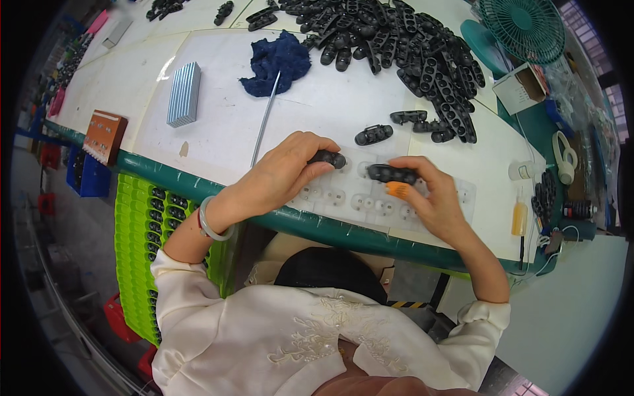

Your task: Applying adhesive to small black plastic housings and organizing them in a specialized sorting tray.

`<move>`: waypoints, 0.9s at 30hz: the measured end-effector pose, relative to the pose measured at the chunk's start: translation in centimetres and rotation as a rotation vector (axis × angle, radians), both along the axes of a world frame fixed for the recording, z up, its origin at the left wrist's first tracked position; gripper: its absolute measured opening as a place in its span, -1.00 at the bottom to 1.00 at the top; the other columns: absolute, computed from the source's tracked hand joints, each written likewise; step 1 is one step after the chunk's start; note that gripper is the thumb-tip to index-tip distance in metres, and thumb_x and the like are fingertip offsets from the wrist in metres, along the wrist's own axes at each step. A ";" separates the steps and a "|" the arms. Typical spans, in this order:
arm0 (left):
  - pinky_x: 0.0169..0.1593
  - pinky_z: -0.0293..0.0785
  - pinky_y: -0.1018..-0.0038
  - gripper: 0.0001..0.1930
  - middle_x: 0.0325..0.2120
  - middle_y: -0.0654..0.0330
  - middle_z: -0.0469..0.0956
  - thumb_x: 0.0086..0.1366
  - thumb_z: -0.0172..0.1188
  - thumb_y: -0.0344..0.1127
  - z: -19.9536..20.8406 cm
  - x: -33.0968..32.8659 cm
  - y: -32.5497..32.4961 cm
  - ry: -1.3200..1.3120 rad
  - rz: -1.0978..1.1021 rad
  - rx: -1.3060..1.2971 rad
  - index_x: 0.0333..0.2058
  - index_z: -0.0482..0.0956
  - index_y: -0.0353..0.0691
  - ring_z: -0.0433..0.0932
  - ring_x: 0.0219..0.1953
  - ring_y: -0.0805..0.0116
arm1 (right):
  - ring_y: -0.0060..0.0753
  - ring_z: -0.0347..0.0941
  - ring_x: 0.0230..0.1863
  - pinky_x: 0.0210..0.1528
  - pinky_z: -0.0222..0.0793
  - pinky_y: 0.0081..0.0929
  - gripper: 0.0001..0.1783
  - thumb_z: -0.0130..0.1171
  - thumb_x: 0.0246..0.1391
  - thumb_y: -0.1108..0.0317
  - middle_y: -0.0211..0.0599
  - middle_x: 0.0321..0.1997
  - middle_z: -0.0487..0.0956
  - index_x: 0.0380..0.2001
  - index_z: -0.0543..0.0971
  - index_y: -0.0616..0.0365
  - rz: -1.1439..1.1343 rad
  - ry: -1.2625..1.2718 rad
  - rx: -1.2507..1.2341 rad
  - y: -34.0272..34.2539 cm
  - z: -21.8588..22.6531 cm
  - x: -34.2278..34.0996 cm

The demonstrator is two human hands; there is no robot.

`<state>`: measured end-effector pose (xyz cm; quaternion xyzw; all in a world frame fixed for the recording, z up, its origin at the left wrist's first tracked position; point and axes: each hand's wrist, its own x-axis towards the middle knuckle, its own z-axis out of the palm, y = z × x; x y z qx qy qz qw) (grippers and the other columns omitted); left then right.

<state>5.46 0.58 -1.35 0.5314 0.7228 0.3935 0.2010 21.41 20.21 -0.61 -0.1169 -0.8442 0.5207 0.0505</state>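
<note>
My left hand (284, 168) grips a small black plastic part (328, 158) with rounded cups between thumb and fingers. In my right hand (439, 198) is another such black part (391, 174), a longer piece with a row of round bumps. An orange finger cot (397, 190) covers one fingertip of that hand. Both parts are held over a translucent white tray (347, 212) with rows of round recesses, partly hidden by my hands. Just beyond the tray, one loose black part (374, 135) lies on the white table (218, 145).
A large heap of black parts (396, 46) covers the far right. Left of it are a dark blue cloth (281, 59), a thin rod (266, 122), a striped block (183, 94) and a brown box (104, 135). Green trays (135, 257) stand below the table edge; a fan (522, 30) is far right.
</note>
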 end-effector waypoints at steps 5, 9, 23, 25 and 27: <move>-0.11 0.29 0.42 -0.73 -0.26 0.12 0.38 0.10 0.13 -0.41 -1.7 0.2 1.2 0.176 0.039 0.130 -0.19 0.42 -0.27 0.34 -0.21 0.15 | -0.17 0.28 -0.19 -0.12 0.24 -0.35 -0.67 0.21 -0.24 0.47 -0.22 -0.24 0.43 -0.27 0.50 0.23 0.068 0.218 0.612 -0.5 -1.7 -0.8; -0.09 0.27 0.38 -0.78 -0.23 0.14 0.36 0.02 0.20 -0.37 -1.9 0.3 1.4 0.385 0.062 0.149 -0.30 0.51 -0.23 0.32 -0.20 0.17 | -0.17 0.26 -0.12 -0.08 0.22 -0.36 -0.64 0.25 -0.29 0.46 -0.18 -0.17 0.40 -0.28 0.51 0.24 0.102 0.124 0.658 -0.2 -0.9 -0.7; -0.25 0.39 0.35 -0.70 -0.46 0.09 0.45 -0.05 0.27 -0.23 -2.6 -2.1 10.1 0.455 -0.151 -0.094 -0.39 0.47 -0.29 0.45 -0.33 0.12 | -0.28 0.42 -0.26 -0.19 0.31 -0.46 -0.75 0.08 -0.03 0.43 -0.18 -0.28 0.46 -0.22 0.45 0.22 -0.145 0.295 0.391 7.0 -1.9 -7.5; -0.27 0.38 0.33 -0.75 -0.49 0.07 0.43 -0.07 0.27 -0.27 -2.8 -2.6 10.6 0.602 -0.164 -0.020 -0.45 0.46 -0.29 0.45 -0.35 0.12 | -0.51 0.43 -0.25 -0.20 0.32 -0.64 -0.69 -0.09 0.13 0.41 -0.33 -0.25 0.46 -0.05 0.35 0.24 -0.164 0.471 -0.088 10.1 -1.9 -6.4; -0.24 0.41 0.35 -0.76 -0.46 0.04 0.45 -0.03 0.25 -0.27 -1.7 -2.9 10.1 0.519 -0.111 -0.028 -0.51 0.46 -0.33 0.46 -0.33 0.11 | -0.60 0.42 -0.32 -0.32 0.33 -0.70 -0.68 -0.14 0.19 0.31 -0.34 -0.28 0.45 -0.03 0.28 0.24 -0.323 0.391 -0.237 9.7 0.3 -5.1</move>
